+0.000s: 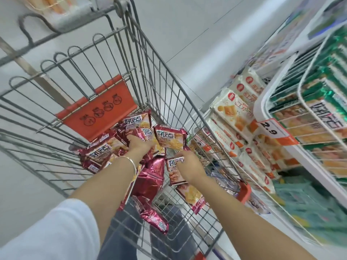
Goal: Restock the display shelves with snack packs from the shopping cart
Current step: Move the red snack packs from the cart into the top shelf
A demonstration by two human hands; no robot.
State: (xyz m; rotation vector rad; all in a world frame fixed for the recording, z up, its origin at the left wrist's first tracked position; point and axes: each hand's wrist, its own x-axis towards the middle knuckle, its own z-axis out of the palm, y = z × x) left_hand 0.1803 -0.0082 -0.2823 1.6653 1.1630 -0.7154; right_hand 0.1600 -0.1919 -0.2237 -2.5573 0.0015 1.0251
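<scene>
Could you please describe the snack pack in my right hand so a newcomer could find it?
Look in the wire shopping cart, at its heap of dark-red packs below the orange flap. The snack pack lies at the heap's right edge by the cart's wall, label up, the only one the right hand holds.

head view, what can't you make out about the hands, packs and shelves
All head view.
- Left hand: fingers buried among the snack packs; grip unclear.
- Right hand: its own back hides the grip.
- Shelf packs: motion blur smears the print.
- Lower price tag: behind shopping cart wires, unreadable.
</scene>
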